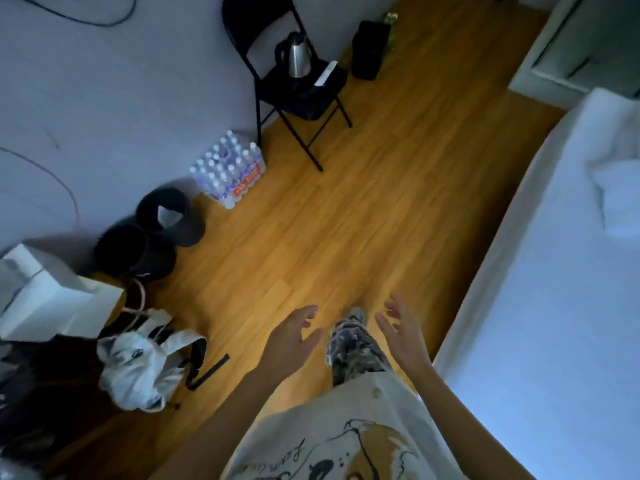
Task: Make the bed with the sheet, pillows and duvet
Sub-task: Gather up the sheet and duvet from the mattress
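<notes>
White sheet (554,323), black chair (298,88) (seat included), honey-brown wood-grain floor (346,220).

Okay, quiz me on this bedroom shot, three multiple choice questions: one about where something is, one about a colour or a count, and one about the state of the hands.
1. Where does the kettle stand?
A. On the seat of the black folding chair
B. On the floor beside the pack of water bottles
C. On the bed

2. How many dark round bins stand side by side against the wall?
A. One
B. Two
C. Four

3. What are the hands doing?
A. Both grip a pillow
B. The left hand and the right hand are both open and hold nothing
C. One hand pulls the sheet

Answers:
1. A, the metal kettle sits on the chair seat next to a white box.
2. B, two dark bins touch each other near the bottles.
3. B, the fingers are spread over the wooden floor, clear of the bed.
</notes>
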Demonstrator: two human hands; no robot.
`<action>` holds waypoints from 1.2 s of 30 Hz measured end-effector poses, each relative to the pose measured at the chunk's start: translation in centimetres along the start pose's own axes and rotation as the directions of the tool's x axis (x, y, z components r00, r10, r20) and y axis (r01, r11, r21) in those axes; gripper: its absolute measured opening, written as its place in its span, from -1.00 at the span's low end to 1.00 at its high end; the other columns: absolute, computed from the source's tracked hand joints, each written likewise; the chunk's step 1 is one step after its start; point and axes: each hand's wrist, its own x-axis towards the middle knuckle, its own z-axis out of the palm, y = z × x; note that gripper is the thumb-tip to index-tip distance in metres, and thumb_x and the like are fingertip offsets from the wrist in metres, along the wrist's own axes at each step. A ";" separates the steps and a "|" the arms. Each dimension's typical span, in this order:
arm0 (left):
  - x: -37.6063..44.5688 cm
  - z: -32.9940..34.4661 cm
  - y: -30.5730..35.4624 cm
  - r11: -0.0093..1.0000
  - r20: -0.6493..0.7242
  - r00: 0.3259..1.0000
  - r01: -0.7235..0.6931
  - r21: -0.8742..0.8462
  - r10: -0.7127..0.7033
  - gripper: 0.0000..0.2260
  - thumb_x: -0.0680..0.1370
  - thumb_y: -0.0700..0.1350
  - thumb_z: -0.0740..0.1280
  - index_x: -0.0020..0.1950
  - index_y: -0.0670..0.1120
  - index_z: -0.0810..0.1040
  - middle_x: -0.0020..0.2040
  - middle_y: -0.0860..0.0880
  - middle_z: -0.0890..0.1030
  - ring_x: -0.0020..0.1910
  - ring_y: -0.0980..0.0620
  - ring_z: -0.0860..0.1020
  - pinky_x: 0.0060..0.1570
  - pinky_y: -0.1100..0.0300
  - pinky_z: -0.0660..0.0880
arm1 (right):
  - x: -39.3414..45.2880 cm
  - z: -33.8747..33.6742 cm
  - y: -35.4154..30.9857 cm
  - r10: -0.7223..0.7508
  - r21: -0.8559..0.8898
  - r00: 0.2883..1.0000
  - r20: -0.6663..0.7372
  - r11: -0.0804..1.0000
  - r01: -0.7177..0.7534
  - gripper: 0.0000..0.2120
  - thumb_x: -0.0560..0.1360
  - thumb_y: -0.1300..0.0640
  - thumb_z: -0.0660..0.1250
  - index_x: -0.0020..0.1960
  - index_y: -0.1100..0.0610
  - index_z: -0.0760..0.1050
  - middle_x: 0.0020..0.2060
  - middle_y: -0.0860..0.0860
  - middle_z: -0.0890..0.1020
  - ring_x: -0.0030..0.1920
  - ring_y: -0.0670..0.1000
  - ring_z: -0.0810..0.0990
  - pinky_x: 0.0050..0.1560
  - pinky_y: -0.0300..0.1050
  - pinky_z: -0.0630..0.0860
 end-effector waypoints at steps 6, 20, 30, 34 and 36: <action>14.0 -2.8 8.7 0.999 0.018 1.000 0.004 -0.048 -0.003 -0.61 0.62 -0.02 0.28 0.44 -0.01 0.39 0.26 0.08 0.50 0.19 0.10 0.51 0.17 0.10 0.46 | 12.7 -6.1 -4.7 0.000 0.036 1.000 -0.024 0.999 0.001 -0.60 0.56 -0.13 0.25 0.37 -0.16 0.27 0.18 -0.23 0.47 0.21 -0.14 0.45 0.09 -0.25 0.40; 47.6 -6.5 23.1 0.992 0.209 0.970 -0.115 -0.054 0.123 -0.67 0.61 -0.01 0.30 0.38 0.07 0.42 0.18 0.18 0.51 0.15 0.19 0.51 0.06 0.30 0.45 | 37.6 -20.6 -10.3 0.164 0.129 0.924 -0.347 0.984 -0.126 -0.44 0.56 -0.11 0.27 0.49 -0.03 0.20 0.28 -0.12 0.48 0.22 -0.15 0.46 0.22 -0.13 0.46; 73.8 -8.9 38.8 0.964 0.448 0.860 -0.264 -0.019 0.244 -0.64 0.61 -0.04 0.30 0.42 0.04 0.41 0.24 0.10 0.51 0.18 0.19 0.47 0.12 0.29 0.41 | 56.5 -31.8 -18.4 0.315 0.260 0.798 -0.514 0.944 -0.205 -0.44 0.55 -0.10 0.27 0.49 0.00 0.21 0.21 -0.11 0.49 0.19 -0.10 0.48 0.24 -0.05 0.47; 81.3 -8.2 45.5 0.951 0.487 0.826 -0.309 -0.030 0.284 -0.64 0.60 -0.02 0.30 0.40 0.08 0.41 0.22 0.15 0.50 0.19 0.20 0.47 0.13 0.25 0.43 | 62.9 -36.0 -19.3 0.361 0.302 0.777 -0.515 0.925 -0.229 -0.45 0.55 -0.08 0.28 0.48 0.00 0.22 0.20 -0.11 0.49 0.19 -0.10 0.48 0.23 -0.05 0.47; 85.0 -7.4 48.4 0.954 0.470 0.837 -0.297 -0.040 0.280 -0.65 0.60 -0.04 0.31 0.39 0.06 0.43 0.21 0.13 0.51 0.19 0.18 0.48 0.16 0.18 0.47 | 66.5 -38.3 -19.3 0.382 0.323 0.761 -0.524 0.916 -0.238 -0.46 0.55 -0.09 0.28 0.47 -0.01 0.23 0.19 -0.13 0.49 0.18 -0.11 0.48 0.20 -0.07 0.48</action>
